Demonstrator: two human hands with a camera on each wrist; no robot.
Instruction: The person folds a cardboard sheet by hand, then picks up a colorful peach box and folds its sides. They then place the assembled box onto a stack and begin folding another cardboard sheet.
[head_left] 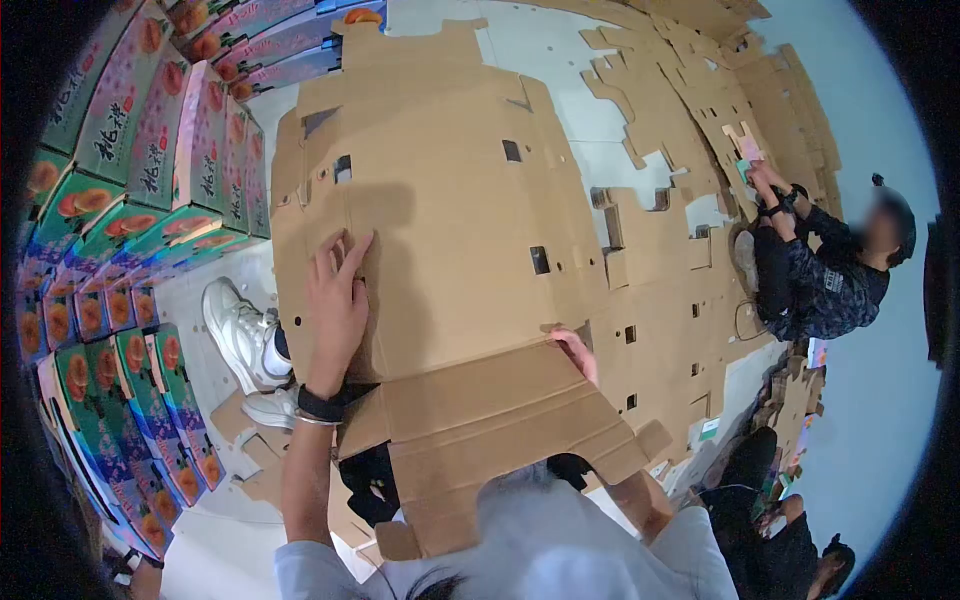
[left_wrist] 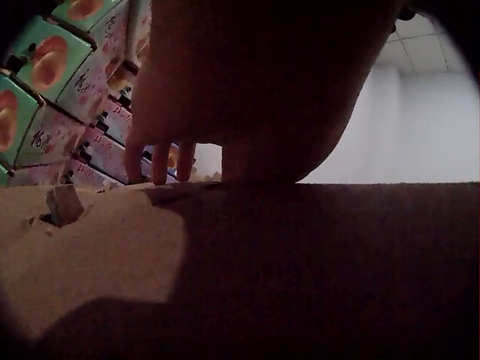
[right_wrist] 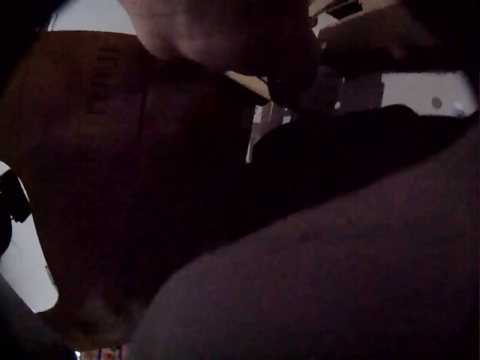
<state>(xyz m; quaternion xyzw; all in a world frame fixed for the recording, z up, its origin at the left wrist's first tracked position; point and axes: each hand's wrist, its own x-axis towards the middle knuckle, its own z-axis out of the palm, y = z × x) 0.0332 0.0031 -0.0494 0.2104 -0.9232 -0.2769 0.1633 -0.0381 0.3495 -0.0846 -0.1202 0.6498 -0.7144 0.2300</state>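
A large brown cardboard sheet [head_left: 450, 210] with punched holes lies flat before me. Its near flap [head_left: 490, 400] is folded up along a crease toward my body. On the left part of the sheet rests my left hand [head_left: 338, 305], fingers extended; in the left wrist view its fingertips [left_wrist: 160, 169] meet the cardboard surface. My right hand [head_left: 576, 355] grips the flap's right edge close to the crease, most of it hidden behind the flap. The right wrist view is dark, with that hand [right_wrist: 232, 34] at the top beside the cardboard [right_wrist: 97, 135].
Printed peach boxes [head_left: 150, 150] are stacked at the left, with more boxes [head_left: 130, 420] below them. A white shoe [head_left: 238, 335] stands by the sheet's left edge. More cut cardboard [head_left: 660, 270] spreads to the right, where a person [head_left: 825, 260] in dark clothes works; another person [head_left: 770, 520] is at lower right.
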